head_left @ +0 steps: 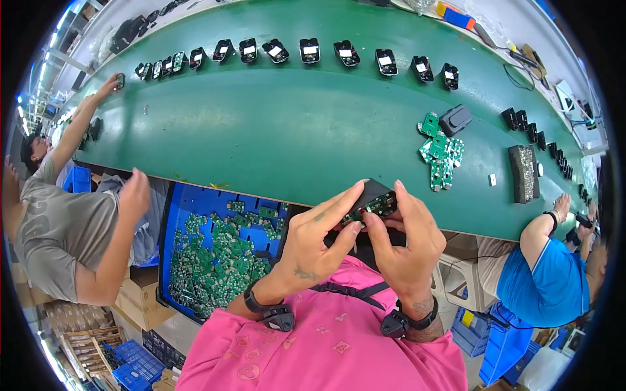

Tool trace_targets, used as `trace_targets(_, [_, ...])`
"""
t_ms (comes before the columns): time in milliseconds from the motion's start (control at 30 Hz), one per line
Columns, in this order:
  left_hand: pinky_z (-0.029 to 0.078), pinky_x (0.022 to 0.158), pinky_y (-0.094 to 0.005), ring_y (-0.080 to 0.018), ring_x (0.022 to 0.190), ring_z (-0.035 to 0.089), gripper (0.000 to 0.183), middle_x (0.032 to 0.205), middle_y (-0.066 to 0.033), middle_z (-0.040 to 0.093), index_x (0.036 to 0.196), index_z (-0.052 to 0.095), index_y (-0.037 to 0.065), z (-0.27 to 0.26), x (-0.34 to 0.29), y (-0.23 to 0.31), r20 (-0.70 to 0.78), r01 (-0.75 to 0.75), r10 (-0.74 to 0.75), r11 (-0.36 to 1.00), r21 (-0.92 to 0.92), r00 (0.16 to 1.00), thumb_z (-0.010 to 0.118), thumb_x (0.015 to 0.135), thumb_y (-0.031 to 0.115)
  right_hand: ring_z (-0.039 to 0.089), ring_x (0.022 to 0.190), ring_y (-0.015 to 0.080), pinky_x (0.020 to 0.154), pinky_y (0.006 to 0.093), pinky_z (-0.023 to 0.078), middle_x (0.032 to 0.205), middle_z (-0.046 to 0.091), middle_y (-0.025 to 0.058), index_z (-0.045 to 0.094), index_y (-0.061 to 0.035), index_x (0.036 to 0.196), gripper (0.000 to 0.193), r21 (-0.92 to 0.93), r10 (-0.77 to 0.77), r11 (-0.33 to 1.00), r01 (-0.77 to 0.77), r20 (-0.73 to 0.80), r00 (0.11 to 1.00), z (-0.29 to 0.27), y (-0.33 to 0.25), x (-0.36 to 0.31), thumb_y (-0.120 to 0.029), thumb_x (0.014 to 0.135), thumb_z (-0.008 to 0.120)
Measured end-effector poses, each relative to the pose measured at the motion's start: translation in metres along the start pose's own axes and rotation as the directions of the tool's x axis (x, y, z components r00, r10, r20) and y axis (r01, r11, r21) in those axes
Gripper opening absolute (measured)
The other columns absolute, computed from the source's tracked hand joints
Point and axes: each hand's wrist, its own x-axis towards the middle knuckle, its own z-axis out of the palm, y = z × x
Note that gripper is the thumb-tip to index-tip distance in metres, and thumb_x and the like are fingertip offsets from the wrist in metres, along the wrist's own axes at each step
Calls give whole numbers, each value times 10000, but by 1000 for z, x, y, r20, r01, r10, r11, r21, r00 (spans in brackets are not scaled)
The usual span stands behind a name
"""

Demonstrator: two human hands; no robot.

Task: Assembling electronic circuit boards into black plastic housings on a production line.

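Observation:
Close to the bench's near edge, my left hand [323, 228] and my right hand [409, 244] both grip a black plastic housing [374, 189]. A green circuit board [379, 208] shows in its open side, which faces me. Fingers of both hands press along the housing's sides, and both thumbs rest at the board, with a small red bit by them. My fingers cover part of the housing. Further right on the bench lies a loose pile of green circuit boards [437, 151], with a dark grey housing [456, 119] against it.
Black housings [310, 51] stand in a row along the green bench [261, 111]. A blue bin [171, 260] of circuit boards sits left of me below the bench. A dark foam-like block [523, 173] lies at right. Co-workers sit at left [72, 241] and right [544, 283].

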Motion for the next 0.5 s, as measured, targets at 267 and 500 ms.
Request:
trace_targets(267, [562,907,-385,-429,1117,645,482,1321,-279,592,1383,525,-49,5,-2,-3,13,-184,187,948,258,982,591,907,-13,717,707,198,646,299,586,890,707,142,595,81,1292,548,-192,-31,981,35,19,999,3,-1,-4,-58,801,793])
trace_targets(500, [604,763,-314,-246,948,731,490,1241,-235,642,1434,489,-35,6,-5,-5,49,213,-208,961,-174,977,568,950,-10,714,702,205,625,295,583,952,712,172,593,80,1297,540,-21,3,1000,0,119,993,-3,11,2,-35,806,787])
